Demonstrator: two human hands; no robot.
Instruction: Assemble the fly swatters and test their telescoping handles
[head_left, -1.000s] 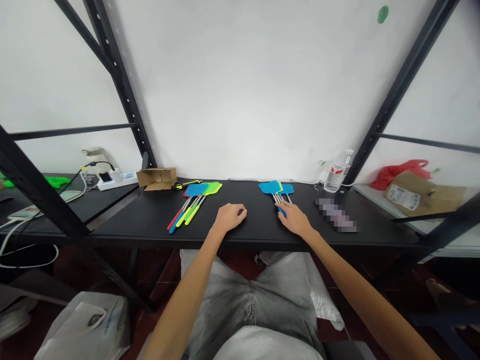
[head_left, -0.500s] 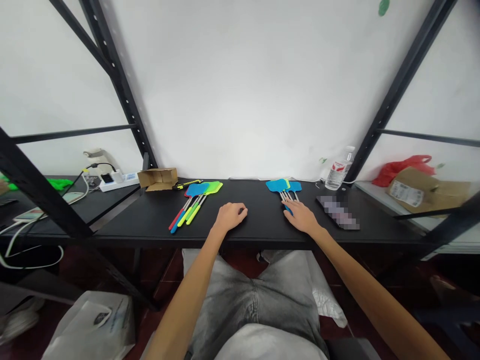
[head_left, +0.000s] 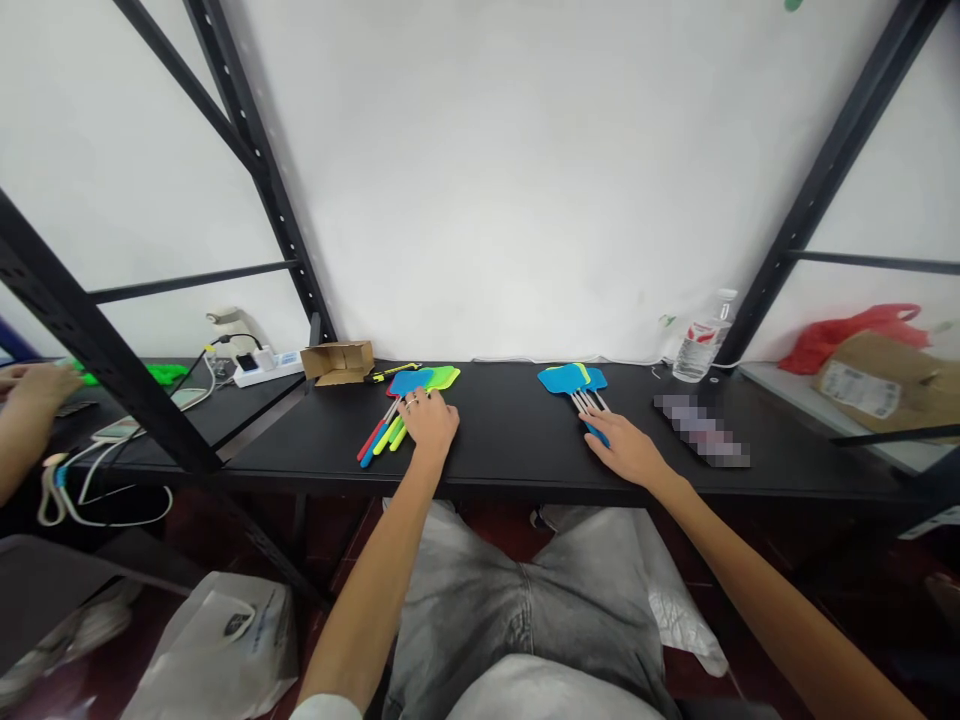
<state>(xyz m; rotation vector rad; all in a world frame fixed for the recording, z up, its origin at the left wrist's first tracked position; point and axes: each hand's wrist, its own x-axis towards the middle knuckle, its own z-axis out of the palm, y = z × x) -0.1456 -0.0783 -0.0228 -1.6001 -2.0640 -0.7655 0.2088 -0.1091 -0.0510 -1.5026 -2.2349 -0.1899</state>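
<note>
On the black table (head_left: 502, 420) lie two bundles of fly swatters with flat heads, thin metal shafts and coloured handles. The left bundle (head_left: 412, 380) has blue, green and red heads, with handles fanned toward the front edge. My left hand (head_left: 431, 425) reaches over its shafts, fingers stretched out and touching; part of the bundle is hidden under it. The right bundle (head_left: 566, 378) shows mostly blue heads with a yellow-green one beneath. My right hand (head_left: 624, 445) rests flat on its handles with fingers extended, covering most of them.
A small open cardboard box (head_left: 337, 363) and a yellow-black cutter (head_left: 394, 373) lie at back left. A water bottle (head_left: 703, 340) and a blurred flat object (head_left: 701, 430) are on the right. Black rack posts stand on both sides. Another person's hand (head_left: 37, 385) is at far left.
My left hand has moved left from the bare table onto the left swatters. My right hand stays on the right ones. Another person's hand has appeared at far left; the view has shifted slightly.
</note>
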